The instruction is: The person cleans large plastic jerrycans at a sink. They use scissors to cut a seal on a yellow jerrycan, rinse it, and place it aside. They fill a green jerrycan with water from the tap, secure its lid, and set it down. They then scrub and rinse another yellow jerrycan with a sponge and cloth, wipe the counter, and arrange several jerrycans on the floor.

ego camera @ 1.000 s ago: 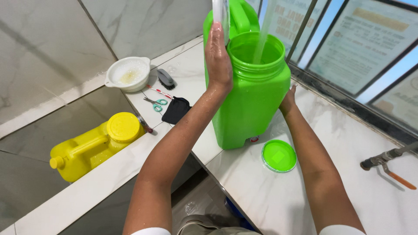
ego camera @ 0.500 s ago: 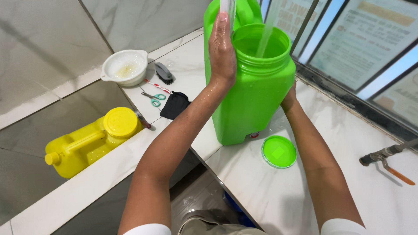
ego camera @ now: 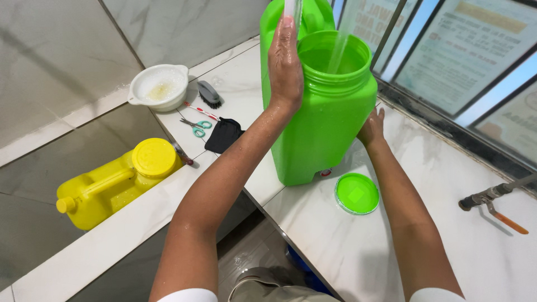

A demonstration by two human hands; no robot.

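A tall bright green plastic container [ego camera: 330, 128] stands open on the white marble counter [ego camera: 347, 251], and a thin stream of water [ego camera: 342, 39] falls into its wide mouth. My left hand [ego camera: 285, 61], wet, is pressed flat against the container's upper left side. Its fingertips reach a clear tube [ego camera: 292, 8] at the top edge. Low on the far right side, my right hand [ego camera: 371, 126] rests against the container. The round green lid [ego camera: 357, 193] lies flat on the counter just in front of the container.
A yellow jug [ego camera: 112, 182] with a yellow cap lies in the sunken basin at left. On the ledge behind it are a white bowl [ego camera: 159, 86], a small brush [ego camera: 210, 94], scissors [ego camera: 196, 127] and a black cloth [ego camera: 222, 135]. A tap with an orange handle [ego camera: 492, 200] sticks out at right.
My left hand has slid a little higher up the container, toward the clear tube. The right hand stays put and water keeps falling into the mouth.
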